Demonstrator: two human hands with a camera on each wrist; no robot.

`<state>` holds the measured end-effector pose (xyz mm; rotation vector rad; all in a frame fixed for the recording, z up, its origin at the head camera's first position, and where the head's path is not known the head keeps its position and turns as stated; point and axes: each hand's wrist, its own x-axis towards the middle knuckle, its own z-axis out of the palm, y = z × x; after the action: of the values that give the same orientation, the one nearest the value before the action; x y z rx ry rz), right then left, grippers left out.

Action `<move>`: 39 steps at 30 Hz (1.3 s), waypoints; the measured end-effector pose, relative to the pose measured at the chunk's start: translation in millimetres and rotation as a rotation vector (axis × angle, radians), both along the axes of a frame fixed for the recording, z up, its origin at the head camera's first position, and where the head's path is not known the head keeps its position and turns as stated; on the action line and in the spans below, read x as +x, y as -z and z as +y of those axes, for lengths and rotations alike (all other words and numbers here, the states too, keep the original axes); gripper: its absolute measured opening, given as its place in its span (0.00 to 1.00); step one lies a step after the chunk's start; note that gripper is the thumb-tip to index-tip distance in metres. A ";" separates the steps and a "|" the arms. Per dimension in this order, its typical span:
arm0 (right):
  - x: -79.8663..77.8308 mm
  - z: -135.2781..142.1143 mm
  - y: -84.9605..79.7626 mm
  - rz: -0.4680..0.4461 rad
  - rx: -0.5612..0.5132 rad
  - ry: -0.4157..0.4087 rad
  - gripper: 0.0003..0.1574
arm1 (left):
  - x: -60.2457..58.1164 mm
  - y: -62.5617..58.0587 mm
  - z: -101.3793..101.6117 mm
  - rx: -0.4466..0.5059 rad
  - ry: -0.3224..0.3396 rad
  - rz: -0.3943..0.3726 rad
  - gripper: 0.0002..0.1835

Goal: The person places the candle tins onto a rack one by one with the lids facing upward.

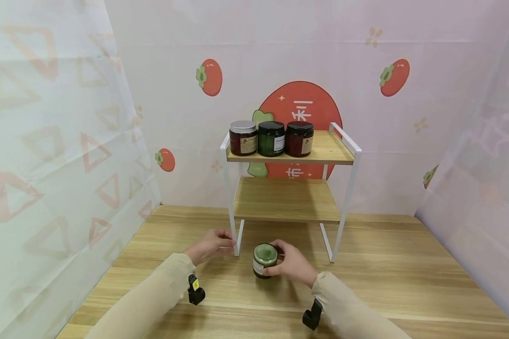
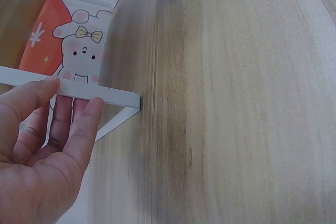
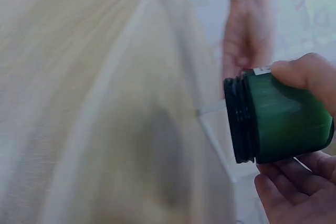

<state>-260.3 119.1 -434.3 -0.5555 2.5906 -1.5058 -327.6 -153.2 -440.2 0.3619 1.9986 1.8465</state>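
Observation:
My right hand (image 1: pixel 294 264) grips a green glass jar (image 1: pixel 265 260) with thumb and fingers on opposite sides. The jar is upside down: its green base faces up, and its black lid (image 3: pixel 239 121) points toward the tabletop. A pale label shows on its side. My left hand (image 2: pixel 50 145) holds the white front left leg (image 2: pixel 84 88) of a two-tier shelf rack near its foot, with fingers on both sides of the bar. On the rack's top board (image 1: pixel 328 147) stand three jars in a row: a dark red jar with a silver lid (image 1: pixel 243 138), a green jar with a black lid (image 1: pixel 271 139) and a dark red jar with a black lid (image 1: pixel 299 139).
The rack's lower wooden board (image 1: pixel 286 197) sits above the wooden table (image 1: pixel 390 273). Printed cloth walls (image 1: pixel 186 117) enclose the table at the back and both sides. A small black camera (image 1: pixel 195 291) is strapped on each wrist.

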 end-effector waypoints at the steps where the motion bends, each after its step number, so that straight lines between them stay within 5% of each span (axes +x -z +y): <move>1: 0.2 1.1 -4.1 0.000 -0.015 0.007 0.40 | 0.0 0.1 0.1 0.002 -0.001 0.000 0.04; 19: 11.9 20.7 -80.3 0.113 -0.345 0.003 0.43 | -2.2 1.6 -0.2 -0.006 -0.001 -0.009 0.04; 39: 11.9 25.3 -88.0 0.157 -0.315 0.038 0.44 | -0.2 0.1 -0.2 -0.002 -0.001 -0.007 0.03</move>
<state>-248.4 144.4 -346.3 -0.6826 2.4982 -1.9764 -327.9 -153.3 -440.3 0.3531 1.9958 1.8442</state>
